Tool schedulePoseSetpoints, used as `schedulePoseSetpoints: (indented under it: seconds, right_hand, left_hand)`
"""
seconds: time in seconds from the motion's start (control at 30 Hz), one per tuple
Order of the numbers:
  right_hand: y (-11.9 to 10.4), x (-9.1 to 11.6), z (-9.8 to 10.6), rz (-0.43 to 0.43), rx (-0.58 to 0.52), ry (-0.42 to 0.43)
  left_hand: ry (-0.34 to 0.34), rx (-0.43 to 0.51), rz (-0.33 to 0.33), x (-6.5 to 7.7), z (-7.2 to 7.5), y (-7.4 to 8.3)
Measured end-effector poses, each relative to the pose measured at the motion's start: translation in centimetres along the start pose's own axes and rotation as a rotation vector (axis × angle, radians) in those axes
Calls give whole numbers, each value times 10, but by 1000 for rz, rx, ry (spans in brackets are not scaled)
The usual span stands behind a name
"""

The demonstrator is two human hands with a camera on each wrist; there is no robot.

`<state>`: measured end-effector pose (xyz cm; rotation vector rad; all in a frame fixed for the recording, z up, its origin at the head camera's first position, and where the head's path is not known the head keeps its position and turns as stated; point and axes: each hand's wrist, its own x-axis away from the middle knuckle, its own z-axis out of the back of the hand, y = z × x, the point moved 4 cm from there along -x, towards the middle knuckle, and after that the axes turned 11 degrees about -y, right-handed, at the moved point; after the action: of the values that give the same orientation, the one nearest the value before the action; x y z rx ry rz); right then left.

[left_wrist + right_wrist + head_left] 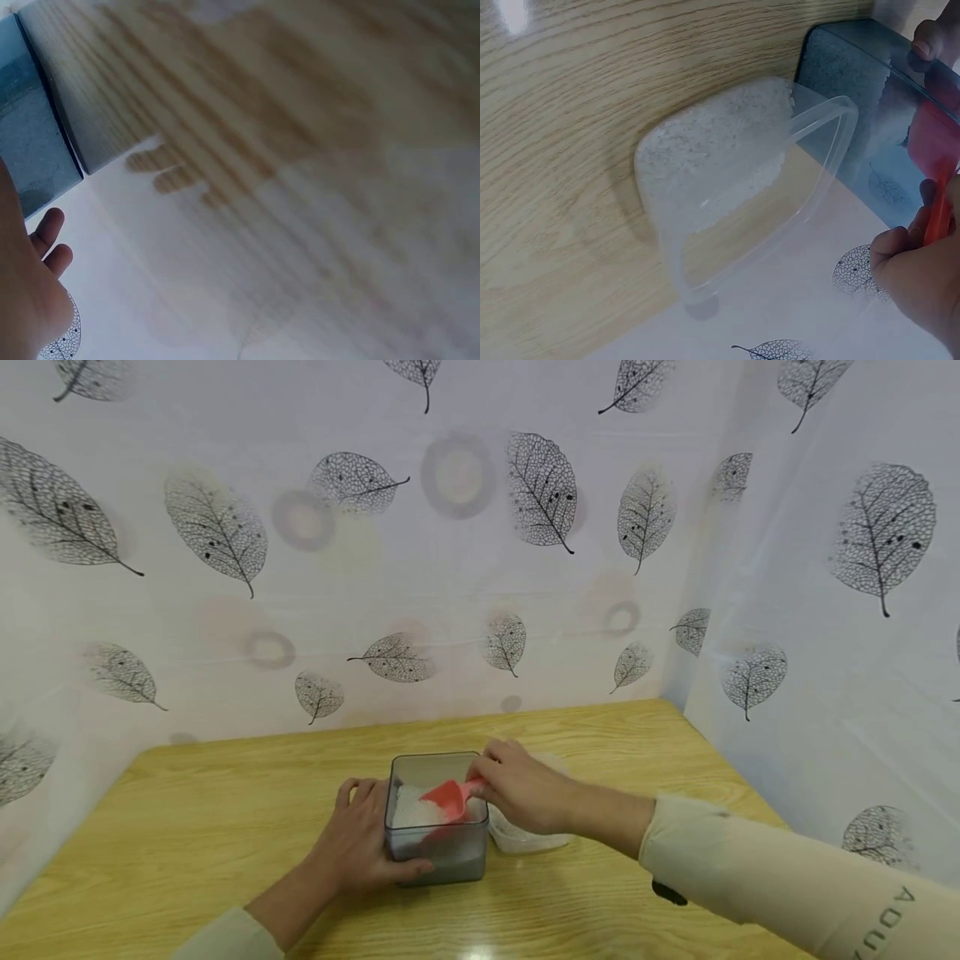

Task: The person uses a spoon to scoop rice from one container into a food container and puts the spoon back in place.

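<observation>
A grey see-through square container [438, 856], holding white grains like rice [411, 810], stands on the table. My left hand [360, 843] holds it at the left side, thumb along the front wall and fingers beside the left wall. My right hand [525, 789] grips the handle of a red scoop [450, 800], whose bowl dips into the container at the grains. In the right wrist view, the scoop's handle [938, 214] shows between the fingers. Right beside the container sits a clear plastic box [817, 202] with white grains in its bottom, partly hidden under my right hand in the head view.
The wood-grain table [247, 810] reaches back to a white curtain [465, 577] printed with dark leaves. Another stretch of this curtain runs along the right side. A dark object [669, 893] shows under the right sleeve.
</observation>
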<state>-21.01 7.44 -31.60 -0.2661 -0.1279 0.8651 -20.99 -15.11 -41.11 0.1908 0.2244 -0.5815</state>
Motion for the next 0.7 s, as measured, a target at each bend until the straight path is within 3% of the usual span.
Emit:
schedulePoseSetpoints:
  seconds: [0.23, 0.4, 0.7]
  right_hand:
    - [4, 4, -6, 0, -83, 28]
    - [8, 9, -7, 16, -72, 78]
    - [21, 19, 11, -11, -80, 185]
  left_hand:
    - [-4, 10, 7, 0, 1, 0]
    - [-11, 13, 11, 0, 1, 1]
    - [-6, 11, 2, 1, 1, 0]
